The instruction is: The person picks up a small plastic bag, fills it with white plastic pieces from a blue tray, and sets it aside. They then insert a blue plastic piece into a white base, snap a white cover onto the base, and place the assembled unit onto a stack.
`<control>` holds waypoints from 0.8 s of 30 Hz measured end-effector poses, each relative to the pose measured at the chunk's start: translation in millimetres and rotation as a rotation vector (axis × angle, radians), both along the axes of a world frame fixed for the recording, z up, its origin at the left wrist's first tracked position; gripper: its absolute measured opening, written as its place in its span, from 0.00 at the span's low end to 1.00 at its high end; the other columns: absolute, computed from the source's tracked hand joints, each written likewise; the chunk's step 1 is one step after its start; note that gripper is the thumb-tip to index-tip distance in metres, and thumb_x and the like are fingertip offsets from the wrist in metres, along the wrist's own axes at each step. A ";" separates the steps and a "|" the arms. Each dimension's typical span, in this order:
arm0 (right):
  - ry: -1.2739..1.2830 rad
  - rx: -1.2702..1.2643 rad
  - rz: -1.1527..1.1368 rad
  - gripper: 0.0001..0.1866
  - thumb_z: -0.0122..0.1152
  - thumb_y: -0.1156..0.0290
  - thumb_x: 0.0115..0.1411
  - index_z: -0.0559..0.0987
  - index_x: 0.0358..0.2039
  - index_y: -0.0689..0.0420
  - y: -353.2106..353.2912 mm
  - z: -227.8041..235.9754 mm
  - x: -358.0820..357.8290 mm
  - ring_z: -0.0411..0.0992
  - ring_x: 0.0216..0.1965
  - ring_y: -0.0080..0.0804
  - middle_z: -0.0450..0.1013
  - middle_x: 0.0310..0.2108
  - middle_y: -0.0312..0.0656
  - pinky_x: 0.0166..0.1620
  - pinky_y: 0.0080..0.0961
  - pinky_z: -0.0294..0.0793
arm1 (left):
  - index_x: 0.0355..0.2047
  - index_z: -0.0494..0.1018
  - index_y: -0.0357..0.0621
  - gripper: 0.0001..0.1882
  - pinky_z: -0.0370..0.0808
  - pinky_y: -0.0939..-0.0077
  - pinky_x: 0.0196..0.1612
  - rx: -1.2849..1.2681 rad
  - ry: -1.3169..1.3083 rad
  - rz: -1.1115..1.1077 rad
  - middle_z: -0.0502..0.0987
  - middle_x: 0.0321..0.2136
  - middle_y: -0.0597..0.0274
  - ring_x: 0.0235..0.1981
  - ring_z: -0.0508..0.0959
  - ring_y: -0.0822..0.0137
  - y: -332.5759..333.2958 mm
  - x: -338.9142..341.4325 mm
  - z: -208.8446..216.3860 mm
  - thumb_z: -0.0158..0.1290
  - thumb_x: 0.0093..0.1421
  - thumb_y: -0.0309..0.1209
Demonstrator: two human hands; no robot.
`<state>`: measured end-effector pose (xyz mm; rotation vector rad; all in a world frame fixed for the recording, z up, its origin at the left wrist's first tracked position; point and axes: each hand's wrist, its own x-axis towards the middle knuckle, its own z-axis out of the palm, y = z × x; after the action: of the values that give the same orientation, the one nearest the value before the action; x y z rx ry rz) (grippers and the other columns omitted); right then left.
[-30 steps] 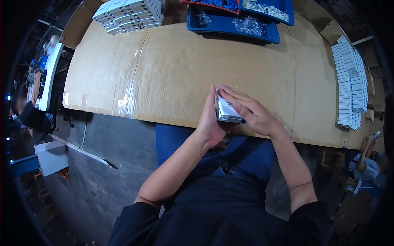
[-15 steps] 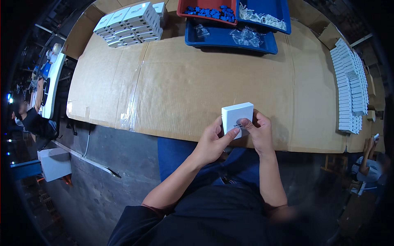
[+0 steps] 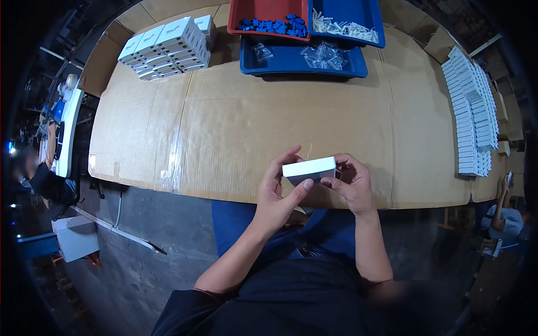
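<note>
A flat white box is held between my two hands above the near edge of the cardboard-covered table. Its bright narrow side faces up and its broad face, in shadow, is turned toward me. My right hand grips the right end, thumb on the near face and fingers curled behind. On the left, my left hand has its thumb against the lower part of the near face. Its index finger is lifted off past the box's far side; the other left fingers are partly hidden.
White boxes are stacked at the far left, and many thin white ones at the right. At the back are a red tray of blue pieces, a blue tray of white pieces, and another blue tray with clear bags. People work at both sides.
The box has tipped from showing its broad printed face to showing its narrow side. My left index finger has lifted away from it. The table view has shifted slightly.
</note>
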<state>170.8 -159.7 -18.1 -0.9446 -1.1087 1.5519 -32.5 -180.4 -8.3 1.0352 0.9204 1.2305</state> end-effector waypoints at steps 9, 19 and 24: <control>0.003 -0.014 -0.206 0.25 0.78 0.74 0.56 0.79 0.53 0.61 6.3 8.7 -6.7 0.75 0.45 0.20 0.77 0.44 0.36 0.49 0.19 0.75 | 0.59 0.68 0.37 0.27 0.78 0.74 0.52 -0.099 -0.126 0.027 0.76 0.53 0.55 0.53 0.77 0.68 7.1 -5.7 -3.1 0.64 0.62 0.23; -0.030 -0.009 0.080 0.20 0.77 0.78 0.55 0.83 0.48 0.63 -5.9 17.9 -5.4 0.79 0.46 0.25 0.82 0.43 0.38 0.52 0.25 0.78 | 0.60 0.73 0.38 0.27 0.75 0.76 0.56 -0.043 -0.017 -0.140 0.80 0.55 0.57 0.52 0.79 0.73 9.6 -17.2 4.2 0.66 0.62 0.26; -0.104 0.094 0.033 0.20 0.77 0.74 0.55 0.83 0.48 0.65 -10.5 32.6 -7.7 0.80 0.46 0.28 0.83 0.43 0.43 0.52 0.25 0.78 | 0.54 0.77 0.37 0.22 0.77 0.69 0.58 0.046 -0.121 -0.131 0.82 0.52 0.54 0.54 0.81 0.65 6.9 -19.0 6.1 0.67 0.60 0.23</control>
<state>163.0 -170.2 14.5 -0.9562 -1.2654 1.4779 -51.5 -173.5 -2.2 1.0297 0.7224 1.1955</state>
